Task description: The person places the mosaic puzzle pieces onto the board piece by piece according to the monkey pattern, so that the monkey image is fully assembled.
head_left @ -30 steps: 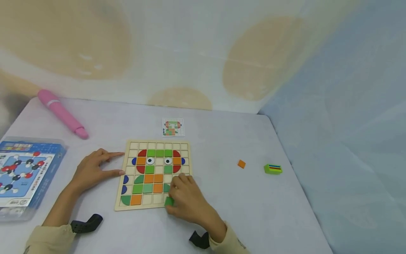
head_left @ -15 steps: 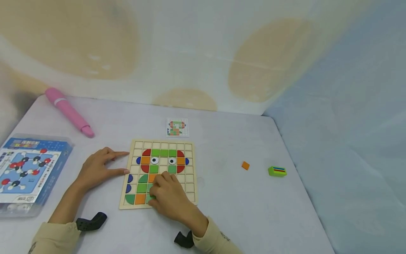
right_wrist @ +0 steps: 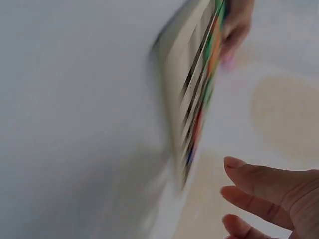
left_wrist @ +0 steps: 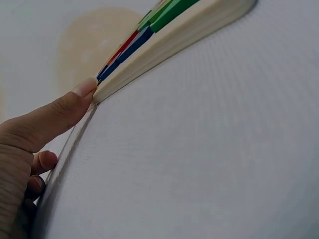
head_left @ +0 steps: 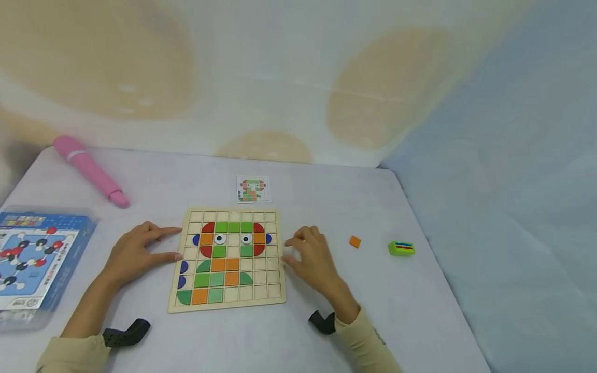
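A wooden grid board [head_left: 260, 293] lies on the table, with coloured tiles set in its cells as a figure with two round eyes. At its left side rests my left hand [head_left: 132, 255], thumb and index fingertips touching the edge. The left wrist view shows the thumb [left_wrist: 57, 117] against the board's corner. A teal-green square tile [head_left: 215, 295] sits in the bottom row, beside an orange one [head_left: 199, 296]. Off the right edge hovers my right hand [head_left: 313, 260], fingers loosely bent and holding nothing. An orange square tile [head_left: 355, 241] lies on the table to its right.
A small pattern card [head_left: 254, 189] lies behind the board. Farther right sits a lime-green block with coloured stripes [head_left: 401, 248]. At the left are a plastic case with a molecule picture [head_left: 34, 259] and a pink stick-like object [head_left: 91, 170].
My right hand held a green tile at the board's front, moved left over the bottom row, then withdrew to the right. A teal-green tile now shows there. My left hand stays at the edge.
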{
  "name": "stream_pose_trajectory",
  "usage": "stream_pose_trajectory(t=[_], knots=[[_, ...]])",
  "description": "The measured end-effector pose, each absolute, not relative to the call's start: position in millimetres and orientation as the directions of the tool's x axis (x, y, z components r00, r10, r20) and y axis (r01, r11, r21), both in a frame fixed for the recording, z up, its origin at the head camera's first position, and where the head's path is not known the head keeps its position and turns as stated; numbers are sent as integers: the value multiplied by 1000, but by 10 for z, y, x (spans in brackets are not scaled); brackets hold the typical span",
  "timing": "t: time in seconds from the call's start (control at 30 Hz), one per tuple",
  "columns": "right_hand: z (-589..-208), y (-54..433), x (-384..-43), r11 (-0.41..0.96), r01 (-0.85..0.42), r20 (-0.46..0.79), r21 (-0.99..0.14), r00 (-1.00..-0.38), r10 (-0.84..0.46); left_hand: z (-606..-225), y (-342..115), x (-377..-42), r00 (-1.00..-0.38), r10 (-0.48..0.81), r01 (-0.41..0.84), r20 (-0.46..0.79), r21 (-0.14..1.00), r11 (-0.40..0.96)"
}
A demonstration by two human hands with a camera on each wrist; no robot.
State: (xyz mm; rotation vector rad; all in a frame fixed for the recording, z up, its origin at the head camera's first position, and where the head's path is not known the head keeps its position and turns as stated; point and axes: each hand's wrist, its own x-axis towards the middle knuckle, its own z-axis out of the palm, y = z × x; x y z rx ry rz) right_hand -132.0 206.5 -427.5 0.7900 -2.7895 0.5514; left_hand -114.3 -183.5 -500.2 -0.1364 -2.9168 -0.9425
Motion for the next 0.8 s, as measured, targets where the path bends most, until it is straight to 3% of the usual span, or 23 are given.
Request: stream_pose_trajectory(t=[0.2,0.37,0.57,0.8], knots=[[-4423,2854,-1617,815,-467,335,-343,-871,-359,-4987,-1961,-1036,-996,33,77,88,567,820],[-4469,3233,-1668,870,-381,281,-313,-912,-299,-4973,-2008,-975,-995,23,73,94,570,818],[-4464,3406,-1702,923,-303,202,-237,-945,-258,-4942,-2000,-944,-997,15,57,76,580,813],[-4508,3426,-1782,916,-306,167,-258,-948,-270,-4964,-1999,-965,-996,23,68,85,579,812]])
